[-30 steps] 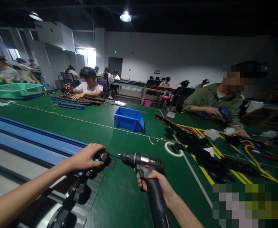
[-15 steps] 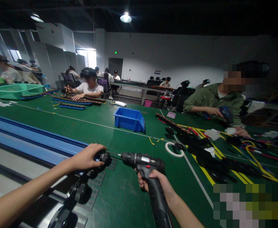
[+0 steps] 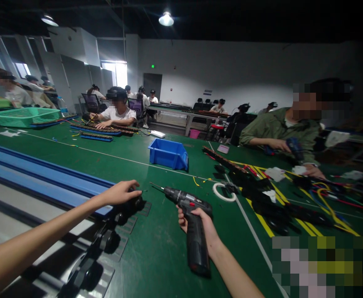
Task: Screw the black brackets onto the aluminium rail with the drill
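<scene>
Head view: nearest me, black end fittings (image 3: 83,271) line the ends of the blue-and-grey rails (image 3: 41,187), left of the drill. I have the right hand (image 3: 207,231) wrapped around the grip of a black cordless drill (image 3: 195,234), which carries a red button (image 3: 192,204). Its barrel and thin bit (image 3: 157,186) point leftward and slightly away, toward my left hand (image 3: 122,192), the tip near those fingers but apart. That left hand, nearer the fittings, has thumb and forefinger parted at the rails' far end; whether it holds anything, I cannot tell. Beyond both sits a blue bin (image 3: 162,159).
</scene>
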The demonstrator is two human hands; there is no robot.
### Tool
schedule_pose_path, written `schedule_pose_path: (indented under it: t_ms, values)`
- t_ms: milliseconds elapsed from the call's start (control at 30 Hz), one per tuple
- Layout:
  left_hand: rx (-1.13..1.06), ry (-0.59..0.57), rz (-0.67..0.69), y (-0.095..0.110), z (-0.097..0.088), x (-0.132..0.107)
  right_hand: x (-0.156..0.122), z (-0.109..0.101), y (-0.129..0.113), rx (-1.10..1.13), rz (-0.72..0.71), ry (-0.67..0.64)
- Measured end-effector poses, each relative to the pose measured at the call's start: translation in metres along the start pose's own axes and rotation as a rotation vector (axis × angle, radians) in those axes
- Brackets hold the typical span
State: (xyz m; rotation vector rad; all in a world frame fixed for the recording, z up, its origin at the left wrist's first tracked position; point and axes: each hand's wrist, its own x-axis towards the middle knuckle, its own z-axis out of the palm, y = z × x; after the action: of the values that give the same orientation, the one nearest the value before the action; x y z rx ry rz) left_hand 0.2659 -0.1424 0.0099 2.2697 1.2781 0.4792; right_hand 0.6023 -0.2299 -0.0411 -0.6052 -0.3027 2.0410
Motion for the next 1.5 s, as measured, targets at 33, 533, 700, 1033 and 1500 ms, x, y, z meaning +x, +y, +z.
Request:
schedule_pose_path:
  t_ms: [33, 533, 700, 1033, 1500]
  values:
    - [0.024, -0.001, -0.02, 0.001, 0.001, 0.01, 0.0, 0.0, 0.0, 0.001, -0.002, -0.001]
    - [0.299, -0.086, -0.084, 0.004, 0.027, 0.075, -0.003, 0.003, 0.0, -0.002, -0.011, 0.009]
    - [0.142, 0.065, -0.001, -0.008, 0.007, 0.059, -0.004, 0.002, 0.006, -0.016, -0.063, 0.009]
    - [-0.561, 0.174, 0.026, -0.007, 0.019, 0.036, -0.014, 0.004, 0.012, -0.063, -0.089, -0.055]
    - [-0.752, 0.185, -0.059, -0.006, 0.014, 0.033, -0.012, 0.001, 0.009, -0.101, -0.037, -0.121]
